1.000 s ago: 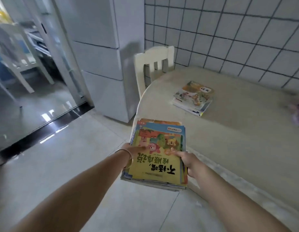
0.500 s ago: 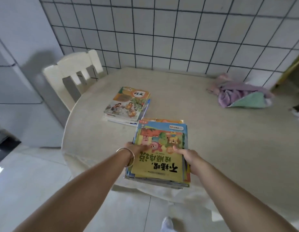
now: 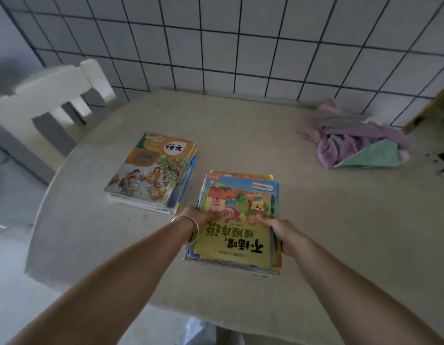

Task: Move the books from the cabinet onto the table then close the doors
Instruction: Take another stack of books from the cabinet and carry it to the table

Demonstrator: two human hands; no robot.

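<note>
I hold a thick stack of picture books [image 3: 237, 215] with a yellow cover on top, over the beige table [image 3: 315, 232] near its front middle. My left hand [image 3: 202, 219] grips the stack's left edge, thumb on the cover; a silver bangle circles that wrist. My right hand [image 3: 278, 230] grips the right edge, thumb on top. Whether the stack rests on the table or hovers just above it I cannot tell. A second, smaller pile of books [image 3: 153, 173] with an orange cover lies on the table to the left. The cabinet is out of view.
A white chair [image 3: 49, 95] stands at the table's left rim. A crumpled purple and green cloth [image 3: 357, 143] lies at the back right. A tiled wall [image 3: 241, 41] runs behind the table. A wooden edge [image 3: 430, 105] shows at far right.
I have come up to the table with the stack in both hands. The stack went from over the floor at the table's edge to over the tabletop beside the other pile.
</note>
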